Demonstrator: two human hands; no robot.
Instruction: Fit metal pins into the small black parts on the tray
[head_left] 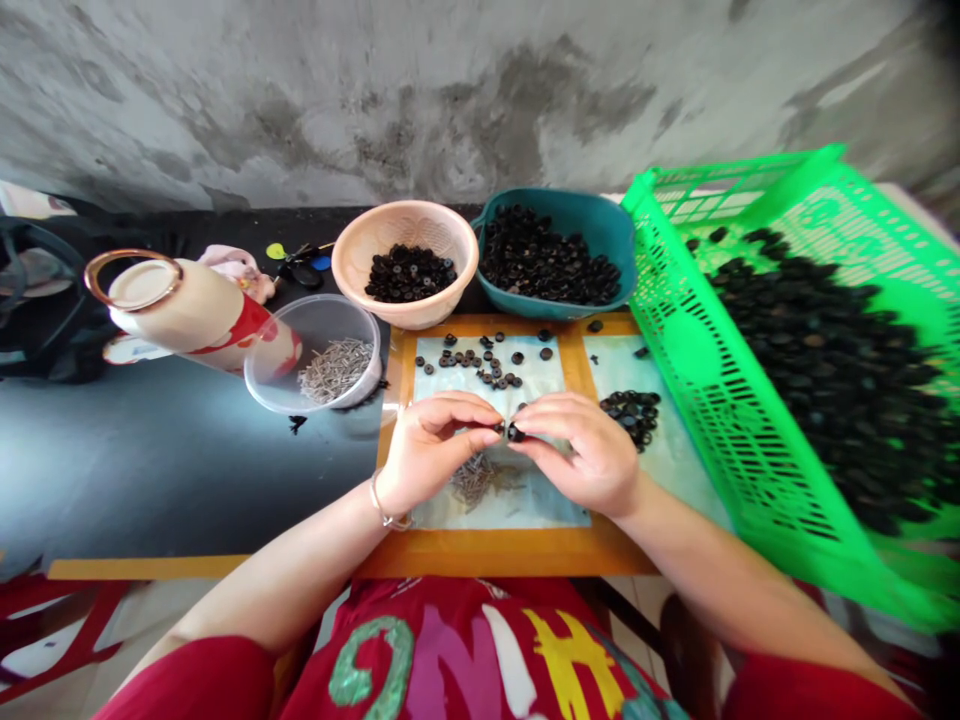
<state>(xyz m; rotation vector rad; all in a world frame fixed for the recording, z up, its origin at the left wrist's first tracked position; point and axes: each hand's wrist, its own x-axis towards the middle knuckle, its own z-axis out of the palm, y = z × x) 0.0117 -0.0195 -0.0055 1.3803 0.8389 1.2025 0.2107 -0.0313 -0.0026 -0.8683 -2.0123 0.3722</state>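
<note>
Both arms reach forward and converge above the pale sheet (536, 510). The left forearm (296, 555) slants in from the sheet's near left; the left wrist (386, 495) lies by its left edge. The left hand (435, 440) is over the sheet's left half, thumb below, forefinger arched above, tips drawn into a pinch. The right forearm (720, 575) slants in from the sheet's near right; the right wrist (636, 495) lies beyond its right edge. The right hand (589, 450) straddles that edge, thumb and forefinger likewise pinched. The fingertips of both hands face each other, near together, above the sheet's middle. The remaining fingers are partly hidden.
</note>
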